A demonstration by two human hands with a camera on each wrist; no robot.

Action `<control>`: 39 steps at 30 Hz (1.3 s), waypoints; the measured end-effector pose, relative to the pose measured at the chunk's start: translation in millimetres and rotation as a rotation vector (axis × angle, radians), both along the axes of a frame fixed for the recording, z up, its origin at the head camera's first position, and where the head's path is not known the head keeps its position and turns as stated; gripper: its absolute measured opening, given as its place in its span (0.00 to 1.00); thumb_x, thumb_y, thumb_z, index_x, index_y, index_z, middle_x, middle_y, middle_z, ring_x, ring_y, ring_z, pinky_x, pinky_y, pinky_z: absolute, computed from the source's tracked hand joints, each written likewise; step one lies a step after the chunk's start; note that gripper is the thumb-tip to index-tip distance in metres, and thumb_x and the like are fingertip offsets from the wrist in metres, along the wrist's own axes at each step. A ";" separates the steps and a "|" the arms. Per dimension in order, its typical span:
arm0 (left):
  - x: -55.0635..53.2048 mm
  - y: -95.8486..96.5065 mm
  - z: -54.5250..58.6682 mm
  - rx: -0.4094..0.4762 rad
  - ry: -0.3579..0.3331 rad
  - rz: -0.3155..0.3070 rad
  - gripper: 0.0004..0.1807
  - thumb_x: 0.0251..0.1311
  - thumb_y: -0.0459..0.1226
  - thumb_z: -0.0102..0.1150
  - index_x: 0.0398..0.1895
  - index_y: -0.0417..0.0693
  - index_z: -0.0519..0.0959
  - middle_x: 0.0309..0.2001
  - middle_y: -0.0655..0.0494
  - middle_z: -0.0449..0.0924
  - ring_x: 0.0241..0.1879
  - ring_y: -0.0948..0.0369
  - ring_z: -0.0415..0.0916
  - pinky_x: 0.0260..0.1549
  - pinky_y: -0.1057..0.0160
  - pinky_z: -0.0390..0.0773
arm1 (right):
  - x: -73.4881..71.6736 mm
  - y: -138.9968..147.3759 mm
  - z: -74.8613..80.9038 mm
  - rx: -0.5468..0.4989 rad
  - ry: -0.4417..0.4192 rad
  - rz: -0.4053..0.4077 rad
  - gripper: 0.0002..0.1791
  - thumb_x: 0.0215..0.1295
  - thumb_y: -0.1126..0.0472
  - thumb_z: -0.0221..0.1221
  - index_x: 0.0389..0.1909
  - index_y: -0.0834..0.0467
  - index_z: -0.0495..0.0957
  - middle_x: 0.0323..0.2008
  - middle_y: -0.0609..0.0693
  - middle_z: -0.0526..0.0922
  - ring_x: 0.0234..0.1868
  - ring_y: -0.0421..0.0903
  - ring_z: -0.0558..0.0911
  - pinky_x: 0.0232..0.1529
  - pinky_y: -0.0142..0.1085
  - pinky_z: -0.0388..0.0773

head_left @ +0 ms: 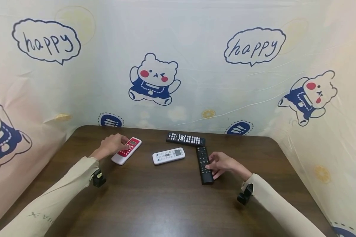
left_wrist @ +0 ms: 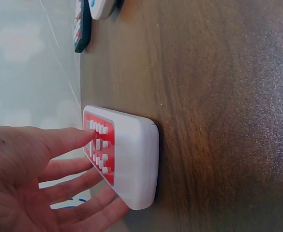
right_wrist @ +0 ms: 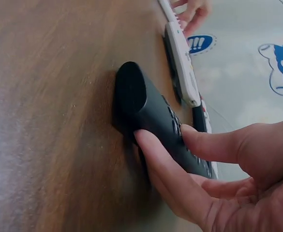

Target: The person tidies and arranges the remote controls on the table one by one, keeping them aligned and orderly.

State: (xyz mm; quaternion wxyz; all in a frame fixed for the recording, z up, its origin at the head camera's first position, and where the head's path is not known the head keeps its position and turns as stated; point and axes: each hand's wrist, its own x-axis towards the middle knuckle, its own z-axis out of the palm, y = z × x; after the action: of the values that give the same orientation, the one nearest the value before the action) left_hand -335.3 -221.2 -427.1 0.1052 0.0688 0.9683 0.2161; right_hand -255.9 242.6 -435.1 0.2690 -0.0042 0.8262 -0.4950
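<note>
On the left of the table, my left hand (head_left: 112, 145) grips a red-and-white remote control (head_left: 127, 150). Its thumb lies on the buttons, and in the left wrist view the other fingers run along the far side of the white casing (left_wrist: 139, 159). Toward the right, my right hand (head_left: 222, 163) pinches a long black remote control (head_left: 203, 164) near its lower end. The right wrist view has the thumb on the button face and a finger against the side of the black casing (right_wrist: 131, 92). Whether either remote is off the table cannot be told.
Between the hands lies a white remote control (head_left: 168, 156) with a small screen. Behind it is another black remote (head_left: 185, 139) with pale buttons, its right end close to the held black one. A patterned curtain (head_left: 195, 92) borders the brown table (head_left: 154, 204) at the back and sides.
</note>
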 end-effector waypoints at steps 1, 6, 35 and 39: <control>-0.7 0.0 0.0 0.001 -0.001 -0.002 0.28 0.70 0.42 0.66 0.66 0.34 0.77 0.62 0.31 0.80 0.53 0.40 0.80 0.52 0.40 0.75 | -1.1 -1.6 -0.1 0.006 -0.001 -0.012 0.23 0.72 0.68 0.64 0.61 0.70 0.66 0.37 0.59 0.82 0.28 0.46 0.85 0.33 0.41 0.89; -1.3 -0.3 0.7 0.005 -0.009 -0.011 0.28 0.69 0.42 0.66 0.66 0.33 0.77 0.61 0.31 0.80 0.53 0.40 0.81 0.51 0.40 0.75 | -5.6 -8.1 0.4 0.028 0.008 -0.039 0.24 0.71 0.70 0.64 0.62 0.71 0.66 0.36 0.59 0.81 0.28 0.46 0.85 0.33 0.40 0.89; 5.0 2.3 6.1 0.004 -0.002 -0.014 0.27 0.70 0.41 0.65 0.66 0.33 0.77 0.60 0.31 0.81 0.51 0.41 0.81 0.49 0.42 0.75 | -16.6 -12.6 1.7 0.051 -0.016 -0.052 0.35 0.71 0.71 0.64 0.74 0.68 0.59 0.47 0.65 0.81 0.43 0.55 0.86 0.38 0.43 0.89; 3.2 1.8 5.2 0.005 -0.004 -0.014 0.28 0.70 0.41 0.65 0.66 0.33 0.77 0.60 0.31 0.81 0.51 0.41 0.81 0.50 0.42 0.75 | -21.4 -10.3 6.1 0.072 -0.011 -0.042 0.32 0.73 0.68 0.63 0.72 0.69 0.61 0.47 0.64 0.81 0.43 0.55 0.86 0.38 0.44 0.90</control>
State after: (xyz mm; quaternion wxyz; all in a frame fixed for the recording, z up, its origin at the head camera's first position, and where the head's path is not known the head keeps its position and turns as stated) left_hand -332.1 -219.4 -421.8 0.1081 0.0752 0.9670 0.2181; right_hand -277.3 232.3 -429.0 0.2632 0.0256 0.8419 -0.4704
